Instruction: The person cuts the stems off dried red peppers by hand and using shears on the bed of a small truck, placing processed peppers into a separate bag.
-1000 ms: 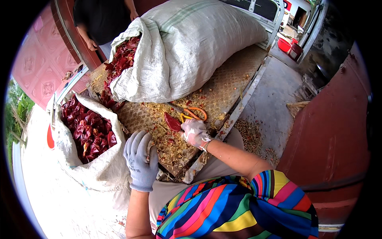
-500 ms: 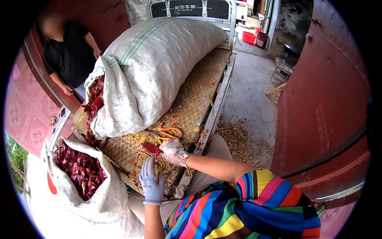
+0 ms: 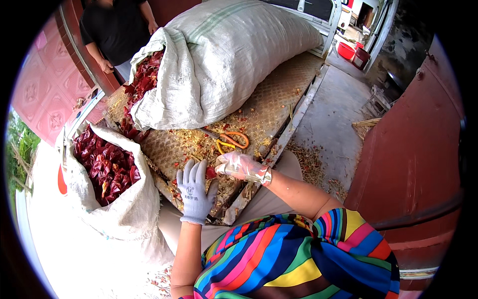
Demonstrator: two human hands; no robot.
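My left hand (image 3: 194, 192), in a grey knit glove, rests over the near end of the truck bed with its fingers stretched out and thumb apart. Just right of it is my right hand (image 3: 243, 167), in a thin pale patterned glove, its fingers closed in a pinch. A dried red chili pepper (image 3: 211, 173) shows at those fingertips, between the two hands and partly hidden. Beyond the right hand lie scissors (image 3: 234, 140) with orange and yellow handles. Chili seeds and scraps (image 3: 186, 142) cover the bed around them.
A large white woven sack (image 3: 234, 60) lies on the truck bed (image 3: 294, 79), dried chilies (image 3: 147, 74) spilling from its mouth. Another open sack (image 3: 124, 214) of chilies stands at left. A person in black (image 3: 112, 30) stands behind. Stems litter the floor (image 3: 308, 159) at right.
My view has shifted, so the scene sits further right and higher. My hands have come closer together, and the chili pepper is now between them, mostly hidden.
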